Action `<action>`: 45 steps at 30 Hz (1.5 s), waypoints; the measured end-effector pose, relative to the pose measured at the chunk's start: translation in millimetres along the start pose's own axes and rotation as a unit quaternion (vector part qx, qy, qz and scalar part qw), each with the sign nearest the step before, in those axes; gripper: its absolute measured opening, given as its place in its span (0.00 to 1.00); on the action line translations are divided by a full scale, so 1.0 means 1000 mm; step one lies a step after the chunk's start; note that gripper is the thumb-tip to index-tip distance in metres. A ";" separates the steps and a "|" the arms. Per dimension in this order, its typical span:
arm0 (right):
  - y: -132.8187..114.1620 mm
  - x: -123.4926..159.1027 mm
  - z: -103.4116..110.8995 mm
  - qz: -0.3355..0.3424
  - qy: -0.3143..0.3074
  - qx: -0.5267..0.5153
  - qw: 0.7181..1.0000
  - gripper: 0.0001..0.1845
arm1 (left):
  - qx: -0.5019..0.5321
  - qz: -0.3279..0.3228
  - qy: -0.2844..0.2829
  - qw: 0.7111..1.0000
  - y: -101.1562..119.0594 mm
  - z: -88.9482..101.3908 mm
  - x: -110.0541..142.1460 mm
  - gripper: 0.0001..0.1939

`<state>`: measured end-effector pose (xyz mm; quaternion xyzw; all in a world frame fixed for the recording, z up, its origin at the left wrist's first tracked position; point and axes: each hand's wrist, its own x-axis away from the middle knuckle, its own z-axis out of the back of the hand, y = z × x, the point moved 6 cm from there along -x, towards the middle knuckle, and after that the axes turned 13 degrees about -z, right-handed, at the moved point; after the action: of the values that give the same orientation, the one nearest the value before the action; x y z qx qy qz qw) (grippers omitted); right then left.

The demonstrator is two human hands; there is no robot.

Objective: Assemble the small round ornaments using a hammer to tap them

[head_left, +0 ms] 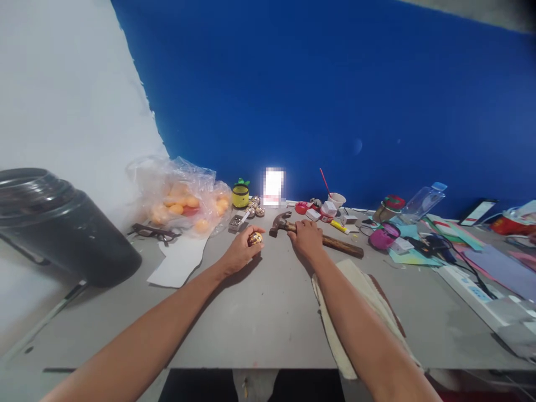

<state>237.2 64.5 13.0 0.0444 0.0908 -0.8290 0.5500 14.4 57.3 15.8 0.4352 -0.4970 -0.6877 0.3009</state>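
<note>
My left hand (243, 247) holds a small shiny gold patterned ball (255, 239) between thumb and fingers, just above or on the tabletop. Over the handle of a claw hammer (343, 245) lies my right hand (307, 237), gripping it close to the metal head. The hammer rests on the table with its head to the left and its wooden handle pointing right. Several similar round balls (259, 211) sit behind my left hand, beside a small grey box-like thing (237, 223).
At left stand a large dark bottle (67, 229), glasses (154, 232), white paper (180, 259) and a plastic bag of orange balls (180, 204). A cloth (355, 285) lies under my right forearm. A paper cup (337, 200), clear bottle (422, 204) and power strip (473, 290) are on the right.
</note>
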 end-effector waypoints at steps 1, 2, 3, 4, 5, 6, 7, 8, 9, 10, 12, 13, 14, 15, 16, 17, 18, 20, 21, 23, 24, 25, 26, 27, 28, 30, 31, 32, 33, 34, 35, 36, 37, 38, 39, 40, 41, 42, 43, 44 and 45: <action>0.000 -0.001 -0.001 -0.003 -0.004 0.001 1.000 0.21 | -0.008 -0.006 0.007 1.000 0.000 0.001 -0.001 0.25; 0.000 -0.003 -0.001 -0.006 -0.008 0.001 1.000 0.21 | -0.013 -0.010 0.009 1.000 -0.001 0.002 -0.003 0.26; -0.001 -0.004 -0.001 -0.007 -0.010 0.002 1.000 0.21 | -0.016 -0.012 0.011 1.000 -0.002 0.002 -0.004 0.27; -0.001 -0.004 0.000 -0.006 -0.010 0.003 1.000 0.20 | -0.019 -0.015 0.012 1.000 -0.003 0.003 -0.005 0.27; -0.002 -0.004 0.001 -0.003 -0.007 0.004 1.000 0.20 | -0.022 -0.018 0.014 1.000 -0.003 0.005 -0.006 0.26; -0.004 -0.003 0.003 0.002 -0.002 0.004 1.000 0.20 | -0.024 -0.019 0.017 0.999 -0.003 0.006 -0.006 0.26; -0.005 -0.002 0.005 0.006 0.004 0.003 1.000 0.20 | -0.027 -0.020 0.019 0.999 -0.003 0.008 -0.007 0.26; -0.007 0.000 0.007 0.011 0.011 0.000 1.000 0.19 | -0.033 -0.020 0.021 0.999 -0.003 0.009 -0.007 0.26; -0.008 0.002 0.010 0.013 0.017 -0.005 1.000 0.19 | -0.042 -0.020 0.023 0.999 -0.003 0.011 -0.006 0.26; -0.009 0.004 0.013 0.010 0.023 -0.011 1.000 0.18 | -0.054 -0.020 0.028 0.998 -0.002 0.012 -0.006 0.27; -0.010 0.006 0.018 0.001 0.032 -0.025 0.999 0.16 | -0.073 -0.018 0.045 0.996 -0.003 0.016 -0.006 0.28; -0.010 0.008 0.020 0.000 0.038 -0.034 0.999 0.15 | -0.076 -0.016 0.055 0.995 -0.004 0.017 -0.007 0.28; -0.011 0.009 0.023 0.006 0.048 -0.044 0.998 0.14 | -0.076 -0.012 0.064 0.995 -0.005 0.019 -0.007 0.29; -0.013 0.011 0.027 0.022 0.064 -0.056 0.996 0.14 | -0.076 -0.009 0.071 0.995 -0.007 0.019 -0.007 0.29; -0.016 0.013 0.031 0.046 0.084 -0.069 0.993 0.14 | -0.076 -0.006 0.076 0.994 -0.009 0.020 -0.007 0.29; -0.018 0.016 0.035 0.071 0.107 -0.082 0.988 0.15 | -0.076 -0.005 0.081 0.994 -0.010 0.021 -0.008 0.28; -0.020 0.019 0.039 0.094 0.132 -0.094 0.982 0.16 | -0.076 -0.004 0.085 0.993 -0.012 0.021 -0.008 0.27; -0.023 0.026 0.048 0.117 0.176 -0.114 0.971 0.18 | -0.075 -0.008 0.083 0.994 -0.013 0.022 -0.009 0.24; -0.024 0.029 0.051 0.121 0.192 -0.120 0.966 0.19 | -0.075 -0.013 0.079 0.994 -0.012 0.022 -0.009 0.23; -0.028 0.036 0.055 0.130 0.208 -0.125 0.961 0.20 | -0.076 -0.026 0.073 0.994 -0.010 0.022 -0.010 0.21; -0.031 0.039 0.057 0.141 0.207 -0.125 0.960 0.20 | -0.077 -0.032 0.073 0.994 -0.009 0.022 -0.011 0.20; -0.034 0.042 0.057 0.154 0.203 -0.124 0.959 0.20 | -0.075 -0.037 0.076 0.994 -0.008 0.023 -0.011 0.19; -0.037 0.044 0.058 0.165 0.197 -0.122 0.959 0.19 | -0.072 -0.041 0.078 0.993 -0.007 0.023 -0.011 0.18; -0.038 0.046 0.059 0.172 0.193 -0.122 0.958 0.19 | -0.068 -0.044 0.079 0.994 -0.006 0.023 -0.011 0.17; -0.039 0.047 0.060 0.171 0.193 -0.124 0.958 0.19 | -0.063 -0.047 0.080 0.994 -0.006 0.023 -0.011 0.17; -0.037 0.047 0.063 0.155 0.201 -0.129 0.959 0.20 | -0.055 -0.051 0.081 0.994 -0.006 0.022 -0.010 0.17; -0.036 0.047 0.064 0.147 0.204 -0.131 0.959 0.20 | -0.052 -0.050 0.081 0.994 -0.007 0.021 -0.010 0.16; -0.036 0.047 0.064 0.147 0.203 -0.132 0.959 0.20 | -0.048 -0.050 0.083 0.994 -0.008 0.021 -0.011 0.16; -0.037 0.048 0.063 0.152 0.198 -0.131 0.959 0.19 | -0.047 -0.051 0.084 0.994 -0.009 0.021 -0.011 0.15; -0.039 0.048 0.062 0.162 0.192 -0.129 0.959 0.19 | -0.046 -0.053 0.084 0.994 -0.010 0.021 -0.011 0.15; -0.040 0.049 0.061 0.172 0.186 -0.128 0.959 0.18 | -0.043 -0.055 0.083 0.994 -0.010 0.021 -0.012 0.14; -0.041 0.049 0.060 0.177 0.185 -0.128 0.958 0.18 | -0.039 -0.057 0.082 0.994 -0.011 0.021 -0.012 0.14; -0.040 0.049 0.061 0.176 0.190 -0.130 0.957 0.18 | -0.038 -0.058 0.081 0.994 -0.011 0.021 -0.012 0.15; -0.039 0.049 0.062 0.169 0.201 -0.134 0.956 0.18 | -0.040 -0.055 0.082 0.994 -0.011 0.021 -0.012 0.15; -0.038 0.050 0.064 0.160 0.213 -0.139 0.954 0.19 | -0.042 -0.051 0.086 0.994 -0.011 0.021 -0.011 0.16; -0.036 0.050 0.066 0.154 0.224 -0.144 0.951 0.20 | -0.042 -0.047 0.091 0.994 -0.012 0.021 -0.011 0.17; -0.036 0.051 0.067 0.154 0.230 -0.146 0.950 0.20 | -0.042 -0.045 0.096 0.993 -0.012 0.022 -0.010 0.17; -0.037 0.051 0.068 0.160 0.229 -0.146 0.949 0.20 | -0.042 -0.046 0.099 0.993 -0.011 0.022 -0.010 0.17; -0.039 0.052 0.067 0.172 0.222 -0.143 0.949 0.19 | -0.042 -0.047 0.101 0.993 -0.011 0.022 -0.009 0.17; -0.041 0.053 0.066 0.184 0.211 -0.140 0.950 0.18 | -0.039 -0.048 0.101 0.993 -0.010 0.022 -0.009 0.17; -0.042 0.053 0.065 0.192 0.202 -0.136 0.951 0.18 | -0.037 -0.047 0.101 0.993 -0.010 0.022 -0.009 0.17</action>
<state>179.2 19.4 71.8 0.1523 0.3021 -0.6614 0.6694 -1.0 77.8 11.6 0.5136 -0.4175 -0.6718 0.3325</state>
